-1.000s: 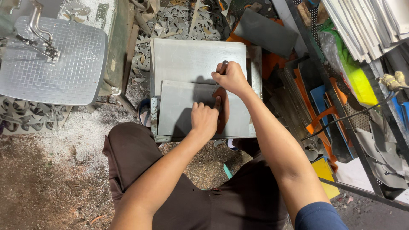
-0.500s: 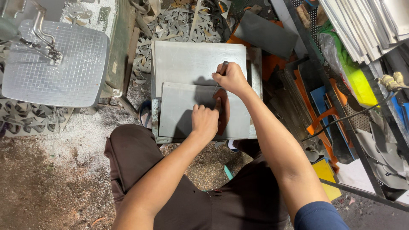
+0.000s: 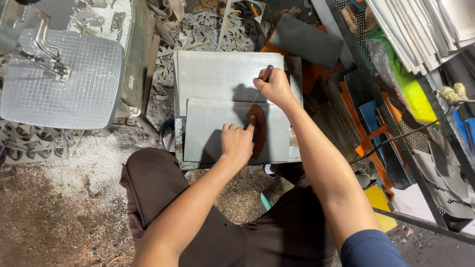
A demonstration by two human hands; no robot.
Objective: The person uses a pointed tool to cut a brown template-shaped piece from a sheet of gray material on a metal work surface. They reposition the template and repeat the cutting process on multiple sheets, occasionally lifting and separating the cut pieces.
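While the left hand pressed a brown template onto the grey sheet mid-frame, the right hand gripped a thin scriber.

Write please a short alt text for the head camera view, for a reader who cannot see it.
Seen from above, a person's left hand presses a curved brown template flat on a grey metal sheet, while the right hand holds a thin scriber at the template's edge. Metal offcuts lie beyond the sheets, and a gridded metal platform stands at the left.

Brown template partly under left hand, scriber mostly inside right hand, its tip too small to tell
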